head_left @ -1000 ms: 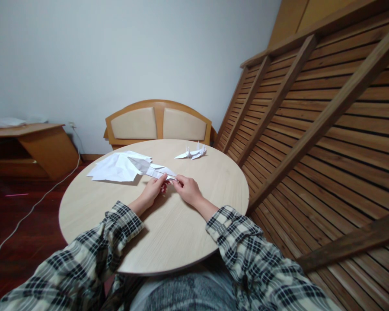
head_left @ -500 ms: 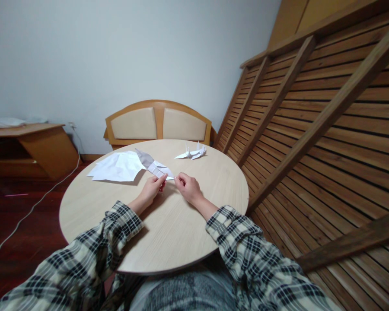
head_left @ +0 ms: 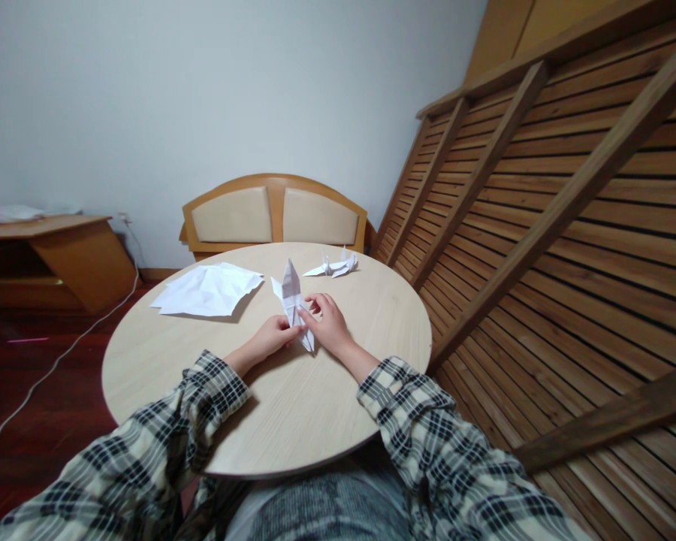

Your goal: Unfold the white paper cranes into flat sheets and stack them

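Observation:
A narrow folded white paper piece (head_left: pixel 293 300) stands almost upright above the round wooden table (head_left: pixel 203 383), its point toward the chair. My left hand (head_left: pixel 273 336) pinches its lower part from the left. My right hand (head_left: pixel 327 321) holds it from the right, thumb and forefinger on the paper and the other fingers loosely spread. Both sleeves are plaid.
A stack of loose white sheets (head_left: pixel 207 291) lies on the table's far left. Finished white paper cranes (head_left: pixel 334 265) sit at the far edge. A wooden chair (head_left: pixel 275 213) stands behind the table, slatted wooden panels (head_left: pixel 541 210) lean at the right, and a low cabinet (head_left: pixel 56 259) stands at the left.
The folded paper lay low, pointing left toward the sheets; it has been swung round and raised so that it stands nearly upright between both hands.

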Available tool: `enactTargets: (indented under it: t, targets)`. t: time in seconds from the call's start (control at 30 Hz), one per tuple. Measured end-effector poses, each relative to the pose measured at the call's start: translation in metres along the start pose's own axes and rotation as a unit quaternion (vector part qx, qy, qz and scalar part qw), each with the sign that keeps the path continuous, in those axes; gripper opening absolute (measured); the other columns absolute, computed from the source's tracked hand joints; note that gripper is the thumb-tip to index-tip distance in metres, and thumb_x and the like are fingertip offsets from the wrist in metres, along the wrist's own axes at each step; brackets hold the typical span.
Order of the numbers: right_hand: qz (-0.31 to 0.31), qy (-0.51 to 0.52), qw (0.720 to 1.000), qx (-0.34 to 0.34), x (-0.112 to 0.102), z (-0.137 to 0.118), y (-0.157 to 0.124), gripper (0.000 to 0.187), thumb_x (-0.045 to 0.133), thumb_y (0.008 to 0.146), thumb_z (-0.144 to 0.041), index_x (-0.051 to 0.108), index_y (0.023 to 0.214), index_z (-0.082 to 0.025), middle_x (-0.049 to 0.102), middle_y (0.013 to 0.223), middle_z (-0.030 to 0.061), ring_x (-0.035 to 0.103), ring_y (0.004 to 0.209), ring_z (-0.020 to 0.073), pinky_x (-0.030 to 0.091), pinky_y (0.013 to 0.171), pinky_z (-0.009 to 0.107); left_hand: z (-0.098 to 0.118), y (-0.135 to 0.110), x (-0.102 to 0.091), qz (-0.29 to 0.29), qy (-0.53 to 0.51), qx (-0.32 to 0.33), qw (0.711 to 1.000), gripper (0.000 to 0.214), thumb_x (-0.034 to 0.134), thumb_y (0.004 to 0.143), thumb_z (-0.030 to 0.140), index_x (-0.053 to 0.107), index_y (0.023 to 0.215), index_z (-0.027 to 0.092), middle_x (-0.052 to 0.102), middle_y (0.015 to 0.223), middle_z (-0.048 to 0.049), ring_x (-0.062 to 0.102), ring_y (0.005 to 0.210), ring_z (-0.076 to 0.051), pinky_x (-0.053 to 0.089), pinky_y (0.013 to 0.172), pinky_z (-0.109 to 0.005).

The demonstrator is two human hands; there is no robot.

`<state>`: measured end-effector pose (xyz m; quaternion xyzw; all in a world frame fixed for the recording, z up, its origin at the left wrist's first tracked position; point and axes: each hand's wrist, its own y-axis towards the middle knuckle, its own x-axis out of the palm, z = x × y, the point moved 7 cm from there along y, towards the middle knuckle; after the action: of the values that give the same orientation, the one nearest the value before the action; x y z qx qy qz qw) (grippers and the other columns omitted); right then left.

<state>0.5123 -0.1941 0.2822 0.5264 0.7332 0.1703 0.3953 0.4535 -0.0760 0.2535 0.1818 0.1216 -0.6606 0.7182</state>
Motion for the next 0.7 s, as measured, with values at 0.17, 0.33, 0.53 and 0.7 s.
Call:
enactTargets:
  t: [0.17,0.33,0.53,0.7]
  targets:
    - [-0.007,0.000,1.000,-0.012,0.000,-0.002,0.001,0.007,0.057,0.088,-0.024,0.061,0.088,-0.019,0.058,0.087,0.0036,0.055,0.077,0.0161,0.046,0.074,0.029,0.006,-0.002,0.004,-0.034,0.015,0.031,0.999,0.033,0.058,0.071,0.044,0.054,0.055,0.016,0.048,0.048,0.0025,0.039,0.046,-0.010,0.029,0.047,-0.024]
    - [0.011,-0.005,1.000,-0.018,-0.002,0.000,0.004,0.013,0.047,0.089,-0.018,0.058,0.081,-0.019,0.058,0.084,0.0048,0.055,0.080,0.0181,0.044,0.072,0.030,0.006,-0.002,0.002,-0.015,0.003,0.017,1.000,0.037,0.060,0.072,0.047,0.052,0.053,0.017,0.047,0.047,0.0024,0.039,0.046,-0.010,0.030,0.047,-0.024]
    - [0.047,0.005,0.999,0.002,-0.009,0.002,0.004,0.008,0.050,0.085,-0.021,0.054,0.079,-0.020,0.055,0.079,0.0023,0.052,0.075,0.0170,0.042,0.069,0.028,0.007,0.000,-0.005,0.030,-0.046,0.024,0.998,0.042,0.056,0.078,0.056,0.055,0.060,0.018,0.050,0.051,0.0010,0.042,0.049,-0.012,0.033,0.049,-0.025]
    - [0.040,0.029,0.999,0.011,-0.009,0.000,0.004,0.009,0.052,0.085,-0.026,0.054,0.078,-0.019,0.056,0.077,0.0018,0.052,0.072,0.0160,0.042,0.068,0.028,0.006,0.003,-0.019,0.104,-0.037,0.052,0.992,0.042,0.051,0.082,0.057,0.054,0.065,0.018,0.050,0.058,0.0014,0.043,0.054,-0.013,0.034,0.052,-0.026]
